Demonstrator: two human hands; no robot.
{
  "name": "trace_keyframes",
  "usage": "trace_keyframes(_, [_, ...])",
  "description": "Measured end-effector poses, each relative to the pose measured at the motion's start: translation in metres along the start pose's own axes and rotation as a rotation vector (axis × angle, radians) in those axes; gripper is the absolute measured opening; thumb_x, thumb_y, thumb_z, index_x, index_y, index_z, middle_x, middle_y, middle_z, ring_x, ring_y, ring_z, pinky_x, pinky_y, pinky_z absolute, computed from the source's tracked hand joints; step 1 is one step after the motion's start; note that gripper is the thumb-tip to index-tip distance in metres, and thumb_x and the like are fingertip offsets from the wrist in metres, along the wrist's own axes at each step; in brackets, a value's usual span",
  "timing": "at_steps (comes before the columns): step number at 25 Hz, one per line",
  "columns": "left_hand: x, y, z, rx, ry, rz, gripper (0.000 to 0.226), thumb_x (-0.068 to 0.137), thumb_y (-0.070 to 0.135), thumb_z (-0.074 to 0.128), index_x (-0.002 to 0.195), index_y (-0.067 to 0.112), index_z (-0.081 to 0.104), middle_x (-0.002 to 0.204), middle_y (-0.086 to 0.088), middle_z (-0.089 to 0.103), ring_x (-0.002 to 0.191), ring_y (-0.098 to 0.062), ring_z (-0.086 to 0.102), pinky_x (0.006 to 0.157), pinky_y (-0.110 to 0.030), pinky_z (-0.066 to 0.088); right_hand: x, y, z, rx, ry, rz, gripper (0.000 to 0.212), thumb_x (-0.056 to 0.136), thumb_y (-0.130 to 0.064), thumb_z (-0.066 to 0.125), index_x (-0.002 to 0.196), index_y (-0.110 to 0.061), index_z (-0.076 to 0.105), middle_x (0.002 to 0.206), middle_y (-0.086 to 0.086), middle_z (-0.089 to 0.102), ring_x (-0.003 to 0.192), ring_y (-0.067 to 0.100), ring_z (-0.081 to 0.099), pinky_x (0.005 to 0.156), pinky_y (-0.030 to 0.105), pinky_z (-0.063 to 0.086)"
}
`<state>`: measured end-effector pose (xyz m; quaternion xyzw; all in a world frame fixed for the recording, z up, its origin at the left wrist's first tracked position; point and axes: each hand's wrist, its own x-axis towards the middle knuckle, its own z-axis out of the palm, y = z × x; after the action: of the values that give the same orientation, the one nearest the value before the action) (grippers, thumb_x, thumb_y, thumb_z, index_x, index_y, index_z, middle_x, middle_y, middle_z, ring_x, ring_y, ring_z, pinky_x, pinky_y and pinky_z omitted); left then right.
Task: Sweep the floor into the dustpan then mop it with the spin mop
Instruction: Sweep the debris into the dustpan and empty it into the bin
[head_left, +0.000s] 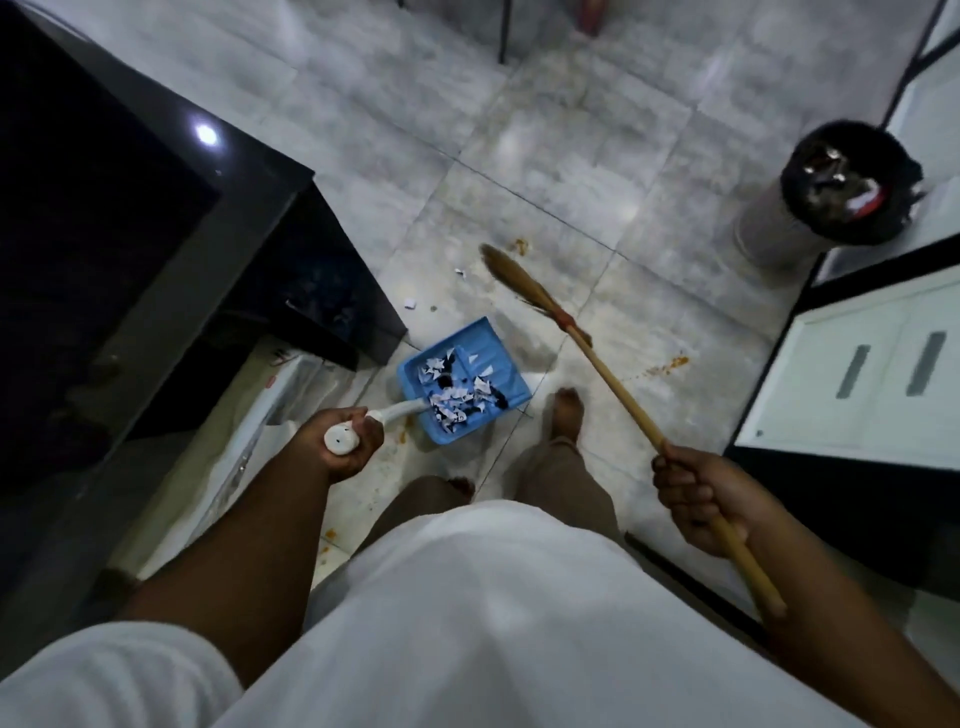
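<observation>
My left hand (340, 439) grips the white handle of a blue dustpan (496, 366), which holds several torn paper scraps and rests tilted on the pale tiled floor (545, 156). My right hand (698, 501) is closed around the wooden stick of a broom (615, 387). The broom's straw head (506, 270) lies on the tiles just beyond the dustpan's open edge. A few white scraps (410, 303) and orange stains (667, 366) remain on the floor near the pan. No mop is in view.
A dark glossy counter (130, 218) fills the left side. A round bin lined with a black bag (841, 192) stands at the right, beside white cabinets (862, 374). My bare feet (566, 410) stand just behind the dustpan.
</observation>
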<state>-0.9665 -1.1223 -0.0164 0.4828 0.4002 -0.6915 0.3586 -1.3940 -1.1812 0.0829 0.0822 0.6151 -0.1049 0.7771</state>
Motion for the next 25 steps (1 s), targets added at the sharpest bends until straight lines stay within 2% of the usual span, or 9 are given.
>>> trace_keyframes(2, [0.009, -0.006, 0.005, -0.100, 0.009, 0.010, 0.036, 0.088, 0.012, 0.054, 0.114, -0.009, 0.039, 0.056, -0.013, 0.051, 0.035, -0.016, 0.053, 0.033, -0.021, 0.047, 0.015, -0.057, 0.012, -0.087, -0.001, 0.003, 0.034, 0.102, -0.030, 0.038, 0.072, -0.015, 0.043, 0.043, -0.006, 0.033, 0.026, 0.003, 0.029, 0.022, 0.012, 0.021])
trace_keyframes(5, [0.013, -0.033, 0.009, -0.234, -0.072, 0.013, 0.067, 0.052, -0.017, 0.078, 0.110, -0.008, 0.044, 0.059, -0.010, 0.051, 0.039, -0.015, 0.054, 0.036, -0.021, 0.049, 0.042, -0.141, 0.040, -0.235, 0.018, 0.013, 0.036, 0.103, -0.028, 0.036, 0.070, -0.015, 0.042, 0.041, -0.007, 0.032, 0.026, 0.002, 0.029, 0.022, 0.012, 0.019])
trace_keyframes(7, [0.021, -0.054, 0.020, -0.334, -0.126, 0.009, 0.081, 0.035, -0.027, 0.081, 0.105, -0.006, 0.047, 0.059, -0.008, 0.051, 0.040, -0.014, 0.053, 0.037, -0.021, 0.048, 0.062, -0.198, 0.062, -0.340, 0.049, 0.021, 0.035, 0.103, -0.026, 0.036, 0.069, -0.016, 0.040, 0.041, -0.007, 0.032, 0.027, 0.002, 0.029, 0.022, 0.014, 0.020])
trace_keyframes(10, [0.036, -0.087, 0.045, -0.517, -0.127, 0.072, 0.064, 0.055, -0.017, 0.071, 0.112, -0.008, 0.045, 0.059, -0.008, 0.049, 0.039, -0.017, 0.052, 0.038, -0.019, 0.048, 0.091, -0.265, 0.097, -0.492, 0.063, 0.012, 0.035, 0.103, -0.024, 0.037, 0.069, -0.016, 0.038, 0.040, -0.007, 0.031, 0.028, 0.002, 0.028, 0.023, 0.013, 0.020])
trace_keyframes(13, [0.046, -0.114, 0.074, -0.712, -0.148, 0.156, 0.061, 0.058, -0.011, 0.062, 0.115, -0.014, 0.042, 0.056, -0.009, 0.048, 0.037, -0.018, 0.052, 0.039, -0.018, 0.048, 0.110, -0.303, 0.126, -0.615, 0.085, 0.005, 0.034, 0.102, -0.023, 0.038, 0.069, -0.016, 0.038, 0.040, -0.007, 0.032, 0.028, 0.002, 0.029, 0.025, 0.013, 0.020])
trace_keyframes(15, [0.053, -0.125, 0.093, -0.814, -0.157, 0.193, 0.053, 0.068, -0.005, 0.058, 0.117, -0.016, 0.039, 0.053, -0.010, 0.048, 0.036, -0.018, 0.051, 0.039, -0.017, 0.047, 0.122, -0.319, 0.143, -0.696, 0.090, -0.013, 0.033, 0.102, -0.023, 0.038, 0.070, -0.017, 0.038, 0.042, -0.008, 0.032, 0.029, 0.002, 0.029, 0.025, 0.013, 0.021])
trace_keyframes(21, [0.082, -0.124, 0.129, -1.022, -0.144, 0.236, 0.052, 0.083, 0.003, 0.053, 0.129, -0.010, 0.033, 0.055, -0.011, 0.050, 0.042, -0.017, 0.053, 0.044, -0.016, 0.049, 0.150, -0.334, 0.176, -0.843, 0.137, -0.013, 0.029, 0.101, -0.020, 0.039, 0.072, -0.017, 0.039, 0.044, -0.007, 0.032, 0.030, 0.003, 0.030, 0.027, 0.014, 0.022])
trace_keyframes(23, [0.091, -0.119, 0.135, -1.064, -0.158, 0.233, 0.044, 0.090, 0.006, 0.051, 0.128, -0.006, 0.034, 0.057, -0.011, 0.049, 0.038, -0.019, 0.052, 0.041, -0.017, 0.049, 0.155, -0.332, 0.176, -0.864, 0.154, -0.003, 0.029, 0.101, -0.019, 0.038, 0.071, -0.017, 0.038, 0.043, -0.007, 0.032, 0.030, 0.003, 0.030, 0.026, 0.014, 0.022])
trace_keyframes(25, [0.096, -0.116, 0.138, -1.115, -0.162, 0.235, 0.038, 0.094, 0.009, 0.050, 0.128, -0.002, 0.037, 0.065, -0.008, 0.047, 0.042, -0.018, 0.053, 0.039, -0.020, 0.049, 0.154, -0.322, 0.171, -0.903, 0.172, 0.020, 0.030, 0.101, -0.019, 0.037, 0.071, -0.017, 0.037, 0.042, -0.007, 0.032, 0.029, 0.003, 0.029, 0.026, 0.013, 0.021])
